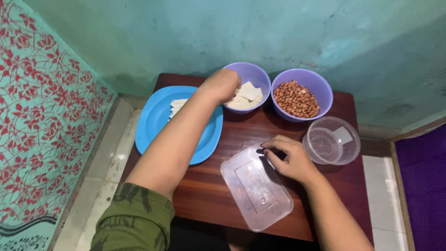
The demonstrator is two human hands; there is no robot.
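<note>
Our left fingers (234, 88) are bunched together down in the left purple bowl (260, 76), closed on the pale flat pieces (246, 96) heaped there, though we cannot tell how many they pinch. The pieces look thin, light and limp; we judge they would bend or tear if squeezed hard, so a soft pinch on an edge suits them. A few more lie on the blue plate (155, 125), just beside the bowl. Our left hand (222, 84) is curled knuckles-up, the forearm reaching across the plate from a green sleeve (134, 218).

Our right fingers (274, 151) are gathered, tips pressed on the rim of the clear tray (255, 188), steadying it. It looks light, slick and springy. The right hand (290, 158) lies low on the wooden table (241, 130), beside a round clear tub (331, 140) and the bowl of peanuts (297, 98).
</note>
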